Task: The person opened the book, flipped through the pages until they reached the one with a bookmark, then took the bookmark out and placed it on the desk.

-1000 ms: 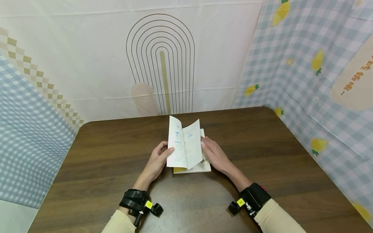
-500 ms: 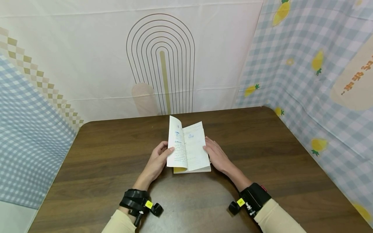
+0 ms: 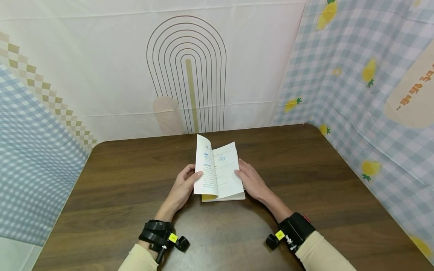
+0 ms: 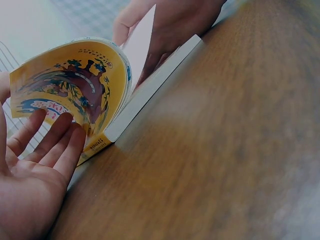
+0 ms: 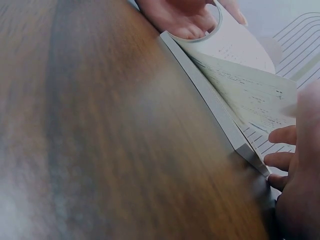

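Observation:
An open book (image 3: pixel 226 175) lies on the brown table, its left part lifted and curved. Its yellow illustrated cover (image 4: pixel 37 77) bends upward in the left wrist view. My left hand (image 3: pixel 182 187) holds the cover and turned pages at the left edge, thumb over the printed page and fingers behind. At the right edge is my right hand (image 3: pixel 253 181), its thumb on a raised page (image 5: pixel 255 92) and its curled fingers at the page block's (image 5: pixel 210 102) edge. Parts of those fingers are hidden by the page in the head view.
The wooden table (image 3: pixel 135 162) runs back to a white cloth (image 3: pixel 101 67) with an arch pattern. Checked cloths hang at both sides, the right one (image 3: pixel 339 101) printed with yellow fruit. Each wrist wears a black strap (image 3: pixel 157 233) with a small camera.
The raised right-hand page has come down and spread to the right, covering the pages beneath. My right thumb now lies over its edge. My left hand has stayed in place.

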{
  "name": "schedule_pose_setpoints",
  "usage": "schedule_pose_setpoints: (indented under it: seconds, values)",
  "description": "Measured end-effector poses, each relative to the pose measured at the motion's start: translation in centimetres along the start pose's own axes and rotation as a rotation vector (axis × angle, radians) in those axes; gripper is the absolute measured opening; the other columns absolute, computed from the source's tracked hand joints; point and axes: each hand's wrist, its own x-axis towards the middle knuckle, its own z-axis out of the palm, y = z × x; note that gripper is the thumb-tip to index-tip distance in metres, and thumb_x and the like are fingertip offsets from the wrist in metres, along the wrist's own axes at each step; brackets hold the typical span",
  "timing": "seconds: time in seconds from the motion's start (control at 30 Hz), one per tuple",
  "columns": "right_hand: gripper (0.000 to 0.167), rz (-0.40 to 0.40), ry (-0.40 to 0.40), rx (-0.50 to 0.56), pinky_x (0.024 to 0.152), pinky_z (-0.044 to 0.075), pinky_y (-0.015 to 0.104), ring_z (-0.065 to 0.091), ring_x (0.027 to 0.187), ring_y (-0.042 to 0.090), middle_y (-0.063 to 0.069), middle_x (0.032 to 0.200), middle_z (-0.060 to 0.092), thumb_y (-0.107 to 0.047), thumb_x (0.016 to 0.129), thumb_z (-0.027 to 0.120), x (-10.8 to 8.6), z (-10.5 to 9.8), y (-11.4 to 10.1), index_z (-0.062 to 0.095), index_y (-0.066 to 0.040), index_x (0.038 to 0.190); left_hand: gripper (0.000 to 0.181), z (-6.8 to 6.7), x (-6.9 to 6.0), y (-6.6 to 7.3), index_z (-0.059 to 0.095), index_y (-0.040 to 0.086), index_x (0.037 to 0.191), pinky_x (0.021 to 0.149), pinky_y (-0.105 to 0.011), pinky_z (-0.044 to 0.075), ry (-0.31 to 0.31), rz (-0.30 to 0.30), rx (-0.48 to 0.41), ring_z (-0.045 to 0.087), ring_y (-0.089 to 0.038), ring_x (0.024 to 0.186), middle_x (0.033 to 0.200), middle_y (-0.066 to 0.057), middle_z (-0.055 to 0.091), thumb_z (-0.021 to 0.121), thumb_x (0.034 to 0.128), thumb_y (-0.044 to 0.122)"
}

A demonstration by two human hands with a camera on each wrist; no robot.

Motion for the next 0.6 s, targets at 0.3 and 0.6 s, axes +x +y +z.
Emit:
schedule_pose_setpoints:
  seconds: [0.3, 0.6]
  values:
    - [0.05, -0.038, 0.01, -0.029, 0.127, 0.014, 0.059, 0.023, 0.159, 0.036, 0.016, 0.167, 0.038, -0.034, 0.114, 0.044, -0.2, 0.1, -0.1, 0.054, -0.006, 0.154, 0.036, -0.1, -0.1, -0.1, 0.05, -0.004, 0.135, 0.082, -0.029, 0.056, 0.0, -0.003, -0.008, 0.063, -0.023, 0.105, 0.129, -0.019, 0.058, 0.061, 0.1077, 0.017]
    - [0.052, -0.188, 0.006, -0.069, 0.124, 0.008, 0.068, 0.02, 0.16, 0.039, 0.015, 0.167, 0.039, -0.036, 0.116, 0.036, -0.3, 0.4, -1.1, 0.051, -0.008, 0.157, 0.035, -0.2, 0.1, -0.1, 0.052, -0.002, 0.134, 0.082, -0.029, 0.056, -0.001, 0.004, -0.011, 0.064, -0.023, 0.105, 0.127, -0.018, 0.06, 0.062, 0.1074, 0.018]
